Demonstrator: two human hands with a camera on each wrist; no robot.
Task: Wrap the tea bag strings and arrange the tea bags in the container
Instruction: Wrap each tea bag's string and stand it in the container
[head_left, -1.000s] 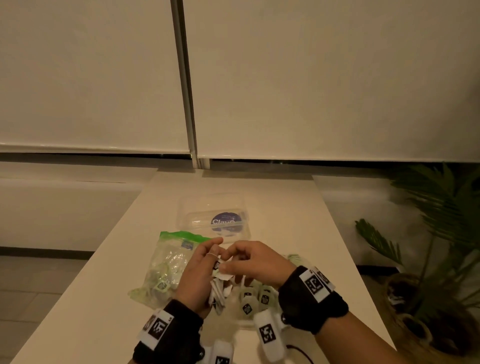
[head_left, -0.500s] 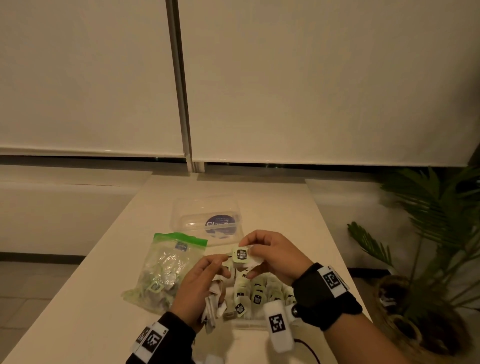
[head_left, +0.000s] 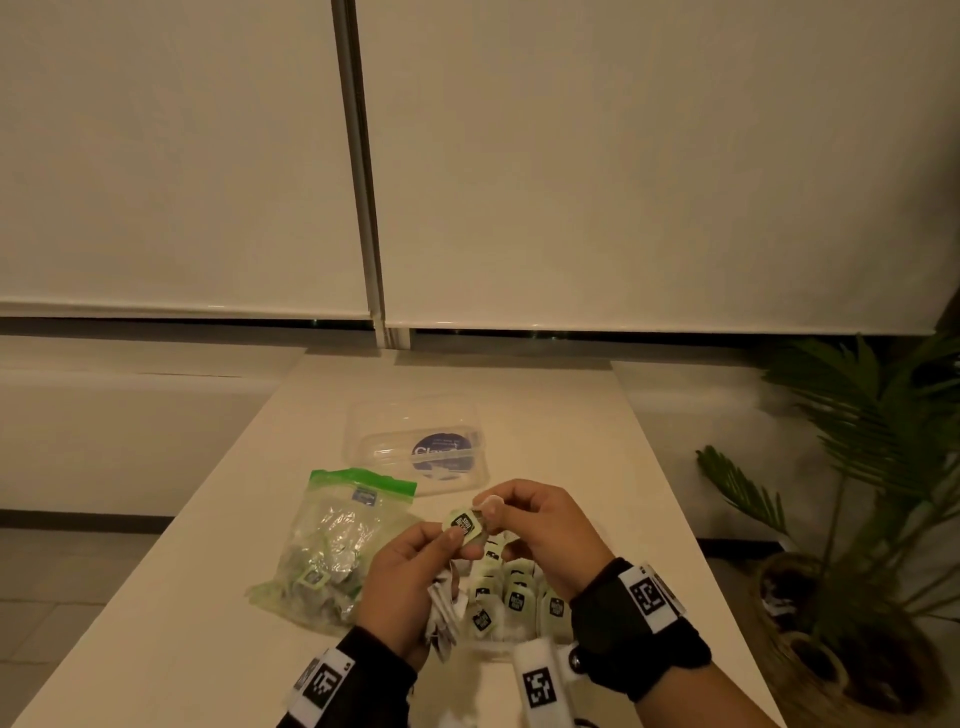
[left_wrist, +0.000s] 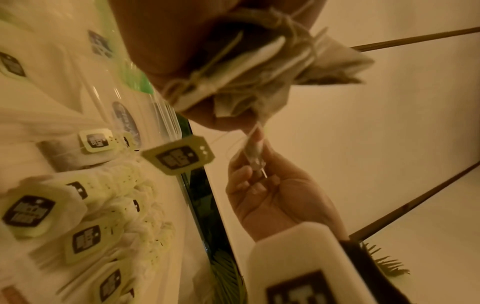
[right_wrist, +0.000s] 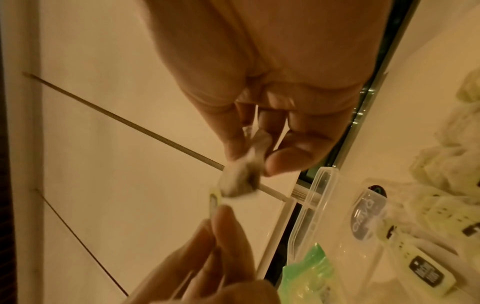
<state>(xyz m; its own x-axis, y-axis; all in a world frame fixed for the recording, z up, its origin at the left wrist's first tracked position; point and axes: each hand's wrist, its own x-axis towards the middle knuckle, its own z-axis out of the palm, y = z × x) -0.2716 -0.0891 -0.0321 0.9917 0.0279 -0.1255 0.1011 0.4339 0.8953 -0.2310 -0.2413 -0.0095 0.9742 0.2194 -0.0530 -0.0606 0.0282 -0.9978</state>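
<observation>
Pale green paper tag (head_left: 464, 524) with a black label; clear plastic bag (head_left: 332, 551) with a bright green zip strip; transparent lid (head_left: 415, 447) bearing a dark blue oval sticker; cream desk (head_left: 208, 597); black wristbands (head_left: 644, 639) with black-and-white square markers.

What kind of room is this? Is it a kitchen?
Probably not a kitchen, more like an office or living space. A long pale table runs up to a window covered by roller blinds, and a potted palm in a woven basket stands on the floor beside it. No stove or sink shows.
</observation>
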